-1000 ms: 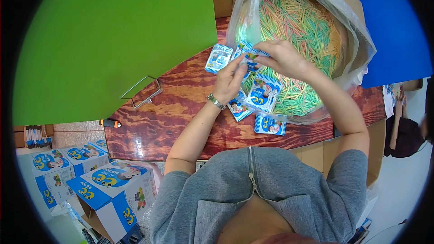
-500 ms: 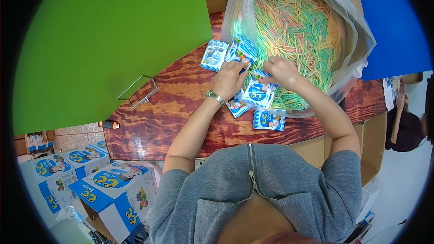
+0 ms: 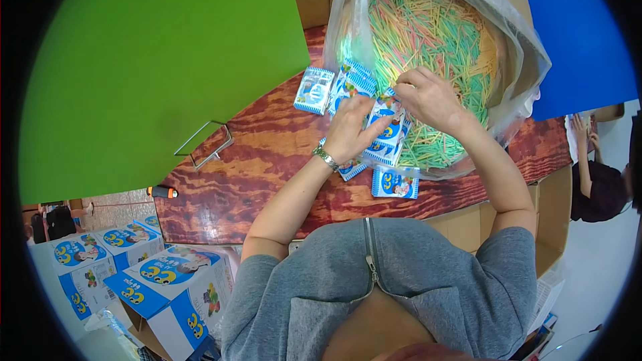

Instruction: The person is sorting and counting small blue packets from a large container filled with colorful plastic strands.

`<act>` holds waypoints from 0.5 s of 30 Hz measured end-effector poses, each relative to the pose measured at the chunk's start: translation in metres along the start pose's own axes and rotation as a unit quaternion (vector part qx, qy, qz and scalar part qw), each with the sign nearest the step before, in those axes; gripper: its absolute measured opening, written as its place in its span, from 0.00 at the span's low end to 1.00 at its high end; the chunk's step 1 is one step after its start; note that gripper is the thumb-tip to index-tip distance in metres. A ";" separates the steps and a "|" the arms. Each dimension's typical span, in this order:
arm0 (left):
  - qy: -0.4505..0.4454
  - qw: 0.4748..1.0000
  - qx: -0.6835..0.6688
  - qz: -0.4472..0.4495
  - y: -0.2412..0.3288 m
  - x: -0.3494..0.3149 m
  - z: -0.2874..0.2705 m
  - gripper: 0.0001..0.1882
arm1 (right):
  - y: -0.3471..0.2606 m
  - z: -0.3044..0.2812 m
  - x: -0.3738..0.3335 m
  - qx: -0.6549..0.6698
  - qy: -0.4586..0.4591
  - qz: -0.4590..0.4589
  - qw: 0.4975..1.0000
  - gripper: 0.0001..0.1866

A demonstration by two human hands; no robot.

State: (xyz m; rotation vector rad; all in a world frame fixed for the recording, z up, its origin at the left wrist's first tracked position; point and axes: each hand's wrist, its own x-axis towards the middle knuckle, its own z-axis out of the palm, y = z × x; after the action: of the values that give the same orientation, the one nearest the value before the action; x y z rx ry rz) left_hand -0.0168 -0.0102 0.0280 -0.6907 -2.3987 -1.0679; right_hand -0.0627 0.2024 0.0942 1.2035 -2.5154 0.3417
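Note:
My left hand (image 3: 352,130), with a metal-banded watch (image 3: 326,158) at its wrist, lies across small blue-and-white snack packets. Its thumb stretches apart from the fingers, over the face of one snack packet (image 3: 386,120). Close to that packet's upper edge, my right hand (image 3: 428,99) has thumb and fingertips pinched together; anything between them is too small to make out. Beneath and beyond it, thin pastel candy-like sticks (image 3: 435,33) fill a large clear plastic bag (image 3: 361,10). Other packets lie left of my left hand (image 3: 314,90) and nearer to me (image 3: 396,182).
A reddish wood-grain table (image 3: 254,154) carries everything. Green (image 3: 160,80) and blue (image 3: 575,40) panels flank it. A bent metal wire stand (image 3: 212,147) and an orange-black tool (image 3: 162,192) are at left. Printed cartons (image 3: 180,274) stand lower left. Another person (image 3: 595,180) is at far right.
My left hand has shifted right, its thumb now spread over the packet. My right hand has risen slightly and drawn its fingertips up from the packet's edge.

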 end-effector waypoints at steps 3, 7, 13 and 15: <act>-0.081 0.942 -0.267 -0.187 -0.012 0.001 0.011 0.13 | -0.003 -0.004 0.011 0.269 -0.024 0.155 0.950 0.08; -0.135 0.896 -0.339 -0.253 -0.007 0.012 0.010 0.09 | 0.001 -0.006 0.015 0.248 -0.082 0.160 0.952 0.11; -0.059 0.896 -0.362 -0.250 -0.008 0.029 0.002 0.13 | 0.012 -0.017 0.037 0.281 -0.072 0.088 0.953 0.11; -0.035 0.896 -0.373 -0.237 -0.012 0.030 0.000 0.13 | 0.024 -0.020 0.051 0.340 -0.142 0.112 0.923 0.13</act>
State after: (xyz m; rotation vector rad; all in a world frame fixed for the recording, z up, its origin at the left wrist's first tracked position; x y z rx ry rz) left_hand -0.0479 -0.0092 0.0383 -0.3513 -2.2233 -2.2609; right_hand -0.1076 0.1879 0.1309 1.2483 -2.8996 1.2664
